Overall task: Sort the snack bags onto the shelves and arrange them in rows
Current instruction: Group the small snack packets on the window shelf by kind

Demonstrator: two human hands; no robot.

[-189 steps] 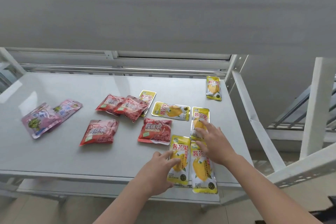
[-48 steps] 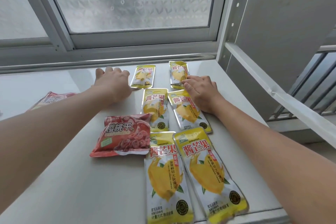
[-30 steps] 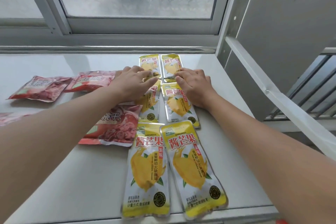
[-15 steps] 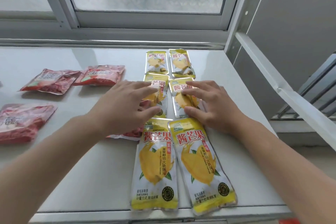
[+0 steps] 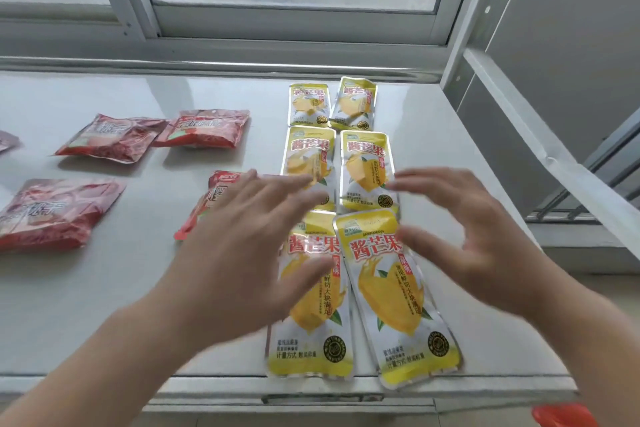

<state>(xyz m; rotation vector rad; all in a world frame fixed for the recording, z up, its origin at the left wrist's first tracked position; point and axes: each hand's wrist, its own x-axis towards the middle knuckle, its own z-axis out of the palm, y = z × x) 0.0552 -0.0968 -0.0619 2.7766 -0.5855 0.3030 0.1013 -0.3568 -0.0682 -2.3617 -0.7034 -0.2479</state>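
At nine o'clock on the shelf a first red bag lies loose, with a second red bag and a third red bag just beside each other at ten o'clock. None of them is lined up, so I judge the red sort not yet begun. A fourth red bag shows partly from beneath the left hand, which hangs near the centre with its fingers spread wide and holding nothing; motion blur hides whether they touch anything. Right of it the yellow mango bags lie in two close columns running from twelve o'clock toward six: a far pair, a middle pair and a near pair whose lower ends reach the front lip. They are packed edge to edge, seemingly to leave the rest of the shelf for the other flavours. The right hand at three o'clock mirrors the left, its fingers fanned open and empty, and the two palms flank the columns as if to square them up. Half a second earlier both hands lay on the middle pair; now they have drawn back toward the near pair. Six seconds back the yellow bags were partly scattered among the red ones; now they form rows.
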